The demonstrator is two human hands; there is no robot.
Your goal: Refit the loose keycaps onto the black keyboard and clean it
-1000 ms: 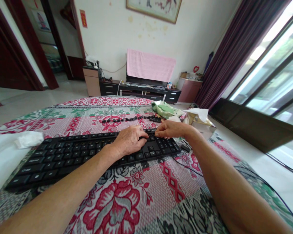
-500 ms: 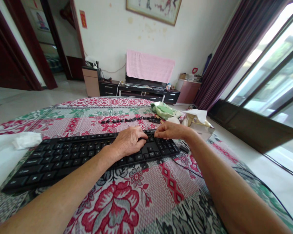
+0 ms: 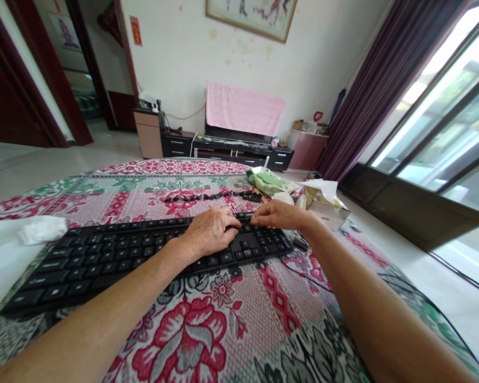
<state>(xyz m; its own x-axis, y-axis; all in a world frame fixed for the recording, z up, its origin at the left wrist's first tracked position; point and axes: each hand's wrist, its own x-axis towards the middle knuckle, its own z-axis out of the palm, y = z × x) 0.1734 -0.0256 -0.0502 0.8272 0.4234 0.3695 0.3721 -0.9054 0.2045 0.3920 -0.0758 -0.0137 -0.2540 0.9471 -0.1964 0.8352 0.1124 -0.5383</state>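
A black keyboard [image 3: 104,255] lies across a flowered tablecloth [image 3: 207,324]. My left hand [image 3: 211,232] rests on its right part, fingers curled down onto the keys and gripping it. My right hand [image 3: 277,214] sits at the keyboard's far right edge, fingertips pinched together near the left hand's fingertips. What they pinch is too small to name. A row of loose black keycaps [image 3: 207,196] lies on the cloth just beyond the keyboard.
A crumpled white tissue [image 3: 43,229] lies on a white sheet at the left. A green packet [image 3: 269,181], white paper and a box [image 3: 323,194] sit behind my right hand. A black cable [image 3: 303,274] runs off the keyboard's right end. Sliding windows stand at the right.
Both hands stay on the keyboard's right part. My right hand's fingertips have crept slightly left toward the left hand. The view has shifted a little.
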